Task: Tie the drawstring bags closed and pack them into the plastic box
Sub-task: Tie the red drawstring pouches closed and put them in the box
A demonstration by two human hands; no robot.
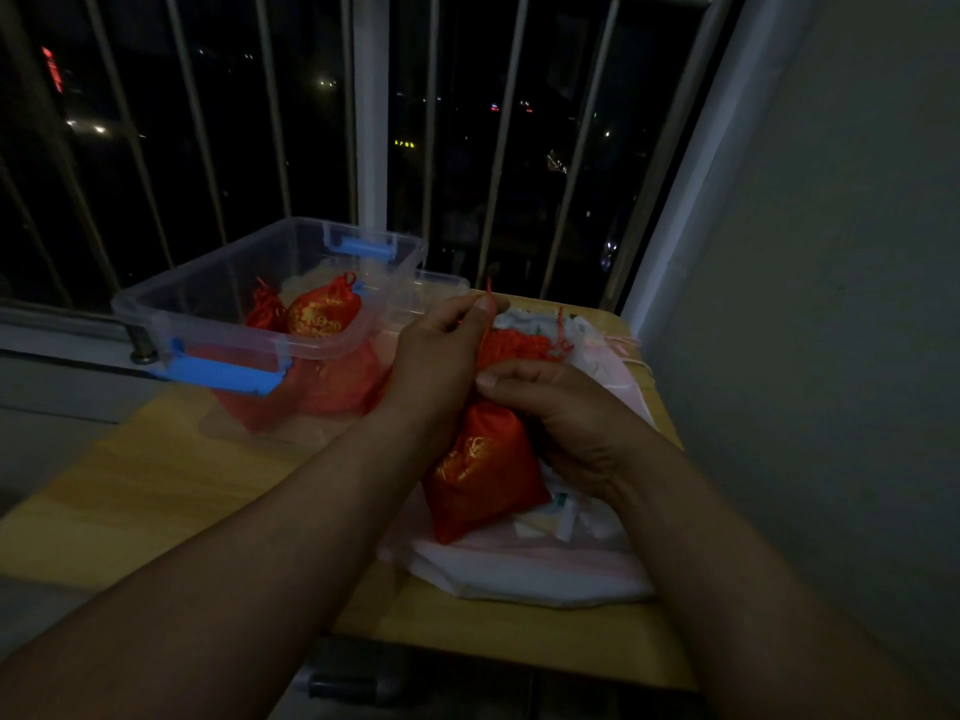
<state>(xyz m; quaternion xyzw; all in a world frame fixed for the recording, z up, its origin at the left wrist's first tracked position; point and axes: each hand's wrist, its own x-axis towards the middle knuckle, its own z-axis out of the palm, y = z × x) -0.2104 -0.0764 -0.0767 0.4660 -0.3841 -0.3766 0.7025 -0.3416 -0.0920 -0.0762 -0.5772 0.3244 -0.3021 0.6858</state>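
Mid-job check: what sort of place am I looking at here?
Probably a flat, high up, at night: a metal-barred window shows distant city lights, and a small yellow wooden table stands by it, with a clear plastic box with blue latches.

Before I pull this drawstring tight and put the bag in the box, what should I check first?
1. Cord in grip: left hand pinches the red cord. Ok.
2. Bag steadied: right hand grips the red bag below its gathered mouth. Ok.
3. Knot tied: fingers hide it. Cannot tell.
4. Plastic box open: no lid on it. Ok.
5. Room inside: two packed bags, free space beside them. Ok.
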